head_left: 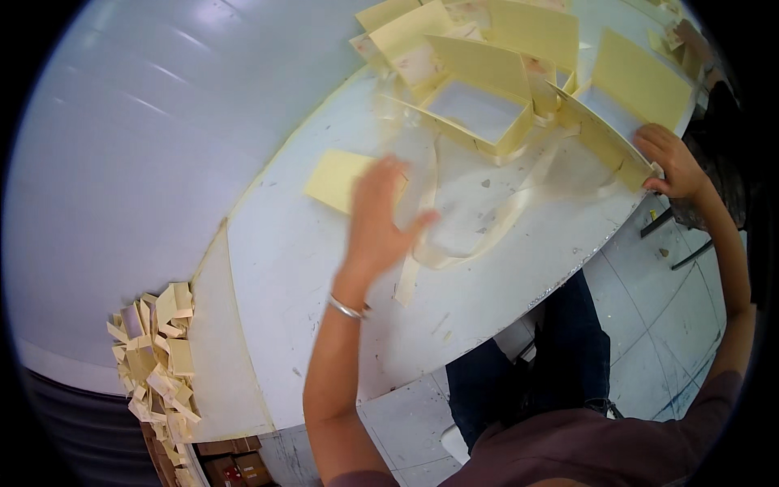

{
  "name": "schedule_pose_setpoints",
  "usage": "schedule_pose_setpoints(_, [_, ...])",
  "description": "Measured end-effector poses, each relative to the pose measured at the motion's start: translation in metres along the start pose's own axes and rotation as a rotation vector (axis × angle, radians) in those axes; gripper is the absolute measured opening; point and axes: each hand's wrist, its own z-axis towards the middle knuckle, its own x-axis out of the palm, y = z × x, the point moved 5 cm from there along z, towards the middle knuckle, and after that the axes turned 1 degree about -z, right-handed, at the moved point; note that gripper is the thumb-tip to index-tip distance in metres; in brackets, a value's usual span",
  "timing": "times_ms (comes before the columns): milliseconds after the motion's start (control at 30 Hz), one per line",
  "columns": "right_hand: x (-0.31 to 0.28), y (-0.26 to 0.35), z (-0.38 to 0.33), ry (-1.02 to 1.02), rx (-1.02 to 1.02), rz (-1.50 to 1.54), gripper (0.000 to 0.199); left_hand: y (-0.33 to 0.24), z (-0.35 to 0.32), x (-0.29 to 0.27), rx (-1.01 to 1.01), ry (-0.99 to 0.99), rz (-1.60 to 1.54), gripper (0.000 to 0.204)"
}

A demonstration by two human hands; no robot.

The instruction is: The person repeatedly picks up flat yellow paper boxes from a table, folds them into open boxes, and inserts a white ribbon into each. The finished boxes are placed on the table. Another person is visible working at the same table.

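My right hand [672,162] grips the near right corner of an open pale yellow gift box [608,150], its fingers over the wall and the thumb outside. The box's lid [645,77] stands raised at the back. My left hand [377,215], slightly blurred, is over a small pale yellow block or folded box [329,180], with the thumb spread wide and nothing visible in the hand. The fingertips cover the block's right part; whether they touch it I cannot tell. Beside this hand a long cream ribbon [495,235] curls across the table.
Another open yellow box [479,109] with a white inside stands at the far middle, with more boxes behind it. The white table [292,276] has a curved near edge. At the far left lies a heap of small yellow boxes [158,357]. A person's hand [694,40] shows at the far right.
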Motion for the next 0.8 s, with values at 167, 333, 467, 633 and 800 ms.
schedule_pose_setpoints(167, [-0.036, 0.005, -0.028, -0.315, 0.180, -0.023, 0.065, 0.066, -0.022, -0.010, -0.443, 0.339, 0.406, 0.070])
schedule_pose_setpoints(333, [-0.032, 0.116, -0.014, -0.347, -0.050, 0.188, 0.057, -0.010, -0.074, -0.008, -0.306, 0.275, 0.050, 0.065])
schedule_pose_setpoints(467, [-0.017, 0.237, 0.090, -0.269, -0.278, 0.402, 0.062, -0.029, -0.098, -0.040, -0.447, 0.103, -0.229, 0.061])
schedule_pose_setpoints(633, [0.010, 0.317, 0.139, -0.119, -0.370, 0.305, 0.067, 0.027, -0.118, -0.054, -0.729, 0.026, -0.427, 0.053])
schedule_pose_setpoints(800, [0.003, 0.272, 0.149, -0.197, -0.159, 0.817, 0.058, 0.021, -0.128, -0.055, -0.684, -0.086, -0.891, 0.048])
